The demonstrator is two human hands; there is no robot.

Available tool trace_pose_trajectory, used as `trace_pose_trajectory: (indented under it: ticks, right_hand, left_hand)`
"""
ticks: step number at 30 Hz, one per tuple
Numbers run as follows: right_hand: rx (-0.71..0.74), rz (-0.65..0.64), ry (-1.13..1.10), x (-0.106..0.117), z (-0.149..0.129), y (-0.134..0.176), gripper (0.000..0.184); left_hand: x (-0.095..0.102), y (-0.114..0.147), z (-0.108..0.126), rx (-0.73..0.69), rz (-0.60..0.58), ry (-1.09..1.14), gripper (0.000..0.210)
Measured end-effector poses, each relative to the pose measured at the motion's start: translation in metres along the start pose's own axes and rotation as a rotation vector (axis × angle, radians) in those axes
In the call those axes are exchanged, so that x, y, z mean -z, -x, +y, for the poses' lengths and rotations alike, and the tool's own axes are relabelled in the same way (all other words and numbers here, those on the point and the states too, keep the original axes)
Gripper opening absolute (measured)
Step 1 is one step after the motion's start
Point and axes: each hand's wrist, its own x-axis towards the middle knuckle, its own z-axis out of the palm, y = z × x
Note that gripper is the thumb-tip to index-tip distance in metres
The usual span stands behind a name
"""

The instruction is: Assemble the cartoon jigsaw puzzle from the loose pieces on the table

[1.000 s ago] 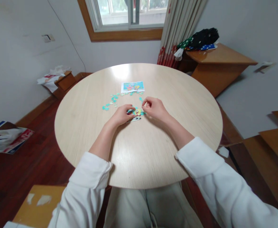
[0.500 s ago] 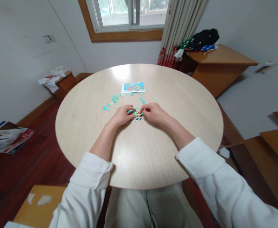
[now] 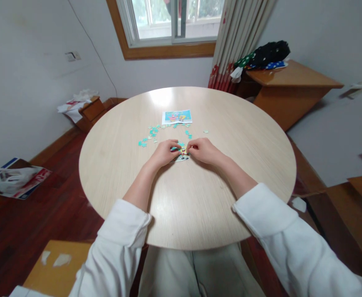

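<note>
Here, a round desk (image 3: 187,206) spreads out. Over it, the left hand (image 3: 166,152) and right hand (image 3: 203,149) face each other, fingers curled partly closed; I cannot tell whether either grips anything. Beyond lies a picture (image 3: 177,117). Between the hands, partly hidden, is the puzzle (image 3: 183,157); loose pieces (image 3: 153,131) lie scattered farther off, near the picture.

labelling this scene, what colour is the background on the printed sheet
Light blue on the printed sheet, seen in the head view.
</note>
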Motion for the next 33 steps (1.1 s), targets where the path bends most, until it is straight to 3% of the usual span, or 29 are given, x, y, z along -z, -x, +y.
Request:
trace_pose_trajectory:
  ticks: [4,9,12,15,23,27,33]
  right_hand:
    - [-0.088,0.311,-0.077,0.005,0.017,-0.006,0.021]
    - [-0.316,0.682,-0.102,0.026,0.061,-0.019,0.018]
    - [-0.414,0.778,-0.184,0.036,0.081,-0.025,0.017]
    - [-0.438,0.766,-0.235,0.04,0.09,-0.028,0.016]
    - [-0.399,0.666,-0.216,0.041,0.087,-0.033,0.014]
    - [-0.264,0.589,-0.11,0.026,0.08,-0.037,0.016]
    - [0.027,0.3,0.203,0.0,0.059,-0.041,0.021]
  left_hand:
    - [0.008,-0.003,-0.004,0.126,0.269,0.009,0.01]
    - [0.033,-0.002,-0.014,0.384,0.623,-0.048,0.033]
    - [0.045,0.0,-0.022,0.452,0.744,-0.019,0.039]
    - [0.05,0.002,-0.03,0.479,0.803,0.031,0.039]
    - [0.058,-0.001,-0.049,0.477,0.797,0.037,0.027]
    - [0.06,-0.004,-0.059,0.481,0.842,0.058,0.014]
    - [0.059,-0.005,-0.062,0.474,0.87,0.099,0.012]
